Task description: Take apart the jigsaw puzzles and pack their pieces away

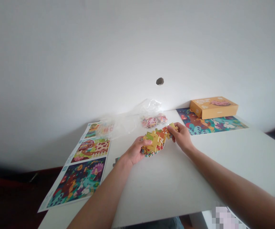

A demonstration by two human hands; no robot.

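Observation:
A thick pile of colourful jigsaw puzzle pieces [153, 141] rests in my left hand [137, 149], the thumb pressed on top. Yellow, green and red show on the upper pieces. My right hand [181, 135] is closed in a pinch on a few yellow and orange puzzle pieces [171, 129] at the pile's right side. Both hands are above the white table [166, 184]. Part of a grey-green puzzle piece [116, 160] shows on the table behind my left wrist.
A printed picture sheet [77, 178] covers the table's left side, with a clear plastic bag [111, 124] over its far end. Another bag of puzzle pieces [154, 121] lies at the back. An orange box [215, 107] sits on a finished-picture poster [213, 125] by the wall.

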